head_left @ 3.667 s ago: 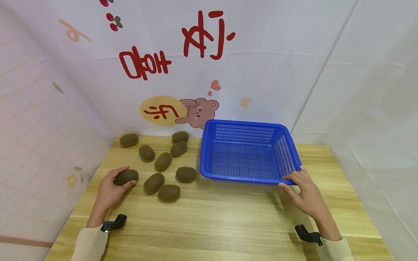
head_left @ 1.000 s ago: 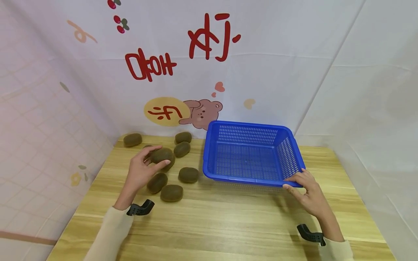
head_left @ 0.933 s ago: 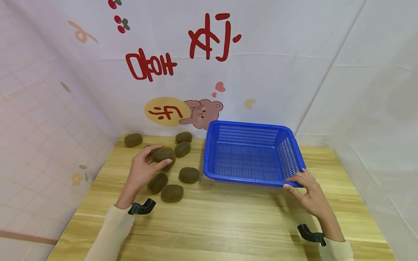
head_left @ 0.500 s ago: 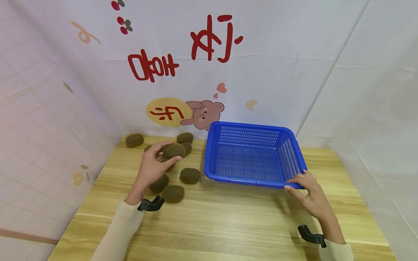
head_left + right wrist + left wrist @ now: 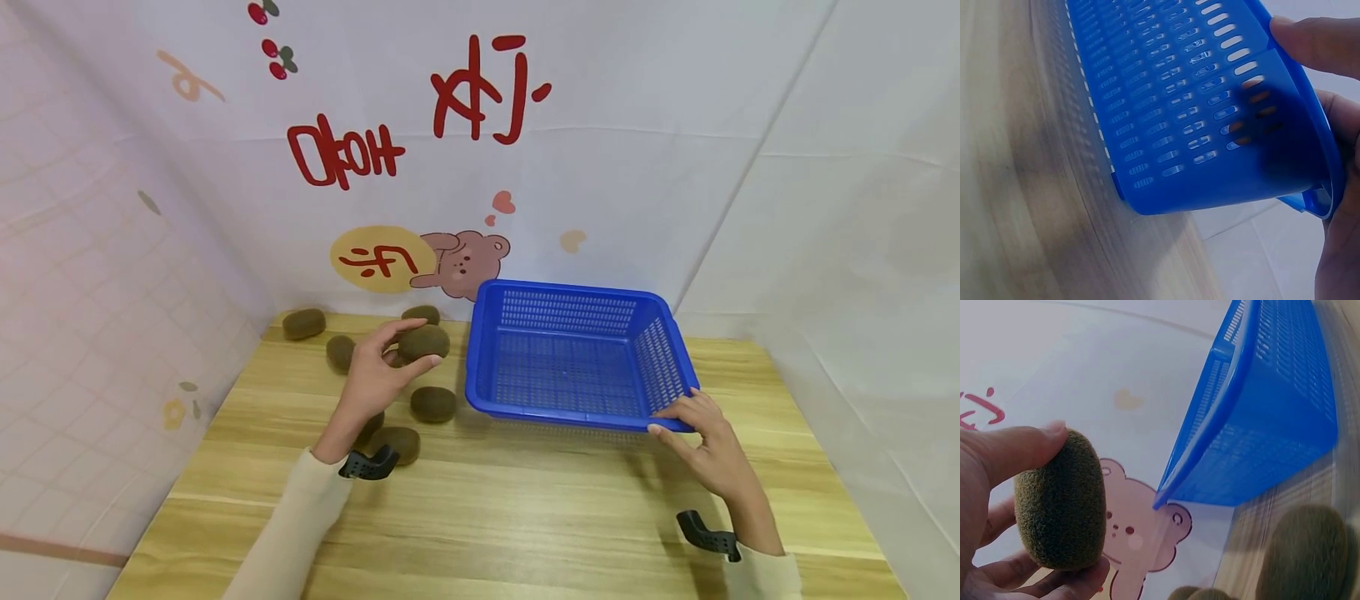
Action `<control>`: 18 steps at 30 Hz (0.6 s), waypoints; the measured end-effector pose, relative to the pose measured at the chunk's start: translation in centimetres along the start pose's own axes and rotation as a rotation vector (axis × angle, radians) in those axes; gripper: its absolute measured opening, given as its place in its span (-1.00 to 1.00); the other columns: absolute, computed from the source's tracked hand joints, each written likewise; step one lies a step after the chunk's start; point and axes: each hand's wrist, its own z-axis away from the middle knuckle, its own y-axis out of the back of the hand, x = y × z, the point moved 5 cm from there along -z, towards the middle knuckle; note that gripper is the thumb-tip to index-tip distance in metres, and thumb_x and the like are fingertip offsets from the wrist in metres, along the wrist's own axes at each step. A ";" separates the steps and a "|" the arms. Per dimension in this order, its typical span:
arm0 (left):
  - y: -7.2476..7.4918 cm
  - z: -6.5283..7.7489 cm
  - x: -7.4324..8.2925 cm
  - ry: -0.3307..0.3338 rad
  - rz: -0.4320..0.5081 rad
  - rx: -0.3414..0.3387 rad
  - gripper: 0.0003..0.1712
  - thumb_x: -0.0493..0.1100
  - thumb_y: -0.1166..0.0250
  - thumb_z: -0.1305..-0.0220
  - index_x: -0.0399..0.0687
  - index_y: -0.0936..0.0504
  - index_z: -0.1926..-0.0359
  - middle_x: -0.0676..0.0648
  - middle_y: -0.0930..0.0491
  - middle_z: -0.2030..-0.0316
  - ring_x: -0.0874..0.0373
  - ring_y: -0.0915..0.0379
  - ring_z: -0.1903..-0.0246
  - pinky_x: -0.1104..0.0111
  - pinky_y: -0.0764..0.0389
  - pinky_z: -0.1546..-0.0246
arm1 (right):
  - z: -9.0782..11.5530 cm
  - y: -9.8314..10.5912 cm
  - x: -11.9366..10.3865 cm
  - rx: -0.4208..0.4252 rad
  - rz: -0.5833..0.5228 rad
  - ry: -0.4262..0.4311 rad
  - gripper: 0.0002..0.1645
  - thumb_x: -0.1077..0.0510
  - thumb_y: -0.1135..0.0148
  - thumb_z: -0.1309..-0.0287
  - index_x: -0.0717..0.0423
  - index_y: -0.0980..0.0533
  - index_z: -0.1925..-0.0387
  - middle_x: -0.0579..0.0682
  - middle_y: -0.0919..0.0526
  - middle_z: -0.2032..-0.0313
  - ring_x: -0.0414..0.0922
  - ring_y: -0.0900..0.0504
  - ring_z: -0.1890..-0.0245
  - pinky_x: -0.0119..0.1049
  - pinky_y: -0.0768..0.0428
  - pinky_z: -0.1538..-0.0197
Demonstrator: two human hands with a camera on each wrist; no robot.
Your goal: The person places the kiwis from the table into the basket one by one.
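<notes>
Brown and fuzzy, the kiwi [image 5: 423, 342] in the left hand [image 5: 372, 377] has travelled a good way: at the start it lay on the counter [image 5: 510, 508] at the near left edge of the scattered fruit, with that hand just closing over it, and half a second ago it was already raised over the middle of the pile. Now it is carried further right and sits in the air just short of the left wall of the blue basket [image 5: 577, 410], above the other kiwis [image 5: 432, 403] that lie on the wood. The left fingers [image 5: 1019, 447] are curled round the fruit, thumb across the top and the remaining fingers cupping it from below, as the left wrist view shows plainly. The right hand [image 5: 705, 446] has kept its place throughout at the basket's near right corner; its fingers [image 5: 1319, 40] are bent over the rim, gripping it, with the thumb on the outer wall, and the basket stands on the counter with nothing inside. One kiwi [image 5: 303, 323] lies apart at the far left corner by the printed backdrop [image 5: 465, 167].
</notes>
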 end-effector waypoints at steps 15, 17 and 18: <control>-4.4 -1.6 1.2 -0.091 -0.009 -0.070 -0.36 -0.13 -0.59 -0.12 0.01 -0.63 -0.25 -0.04 -0.61 -0.13 0.10 -0.60 -0.03 0.25 -0.69 -0.06 | 0.0 -0.1 0.4 0.008 -0.003 -0.006 -0.71 0.35 -0.49 -0.04 -0.11 -0.69 0.29 -0.23 -0.69 0.30 -0.44 -0.47 0.03 -0.39 0.01 -0.59; -5.0 -1.9 1.5 -0.104 -0.026 -0.078 -0.37 -0.11 -0.59 -0.13 0.07 -0.63 -0.24 -0.03 -0.62 -0.11 0.12 -0.59 -0.04 0.22 -0.67 -0.08 | 0.0 -0.1 0.5 0.007 -0.004 -0.010 -0.68 0.35 -0.49 -0.04 -0.15 -0.68 0.28 -0.23 -0.69 0.30 -0.44 -0.48 0.03 -0.38 0.01 -0.59; -5.3 -2.0 1.6 -0.110 -0.034 -0.083 -0.37 -0.10 -0.59 -0.13 0.08 -0.63 -0.24 -0.02 -0.62 -0.12 0.13 -0.58 -0.06 0.21 -0.67 -0.09 | -0.1 -0.1 0.5 0.007 -0.003 -0.011 -0.66 0.34 -0.50 -0.04 -0.19 -0.68 0.28 -0.24 -0.69 0.30 -0.44 -0.48 0.03 -0.37 0.01 -0.59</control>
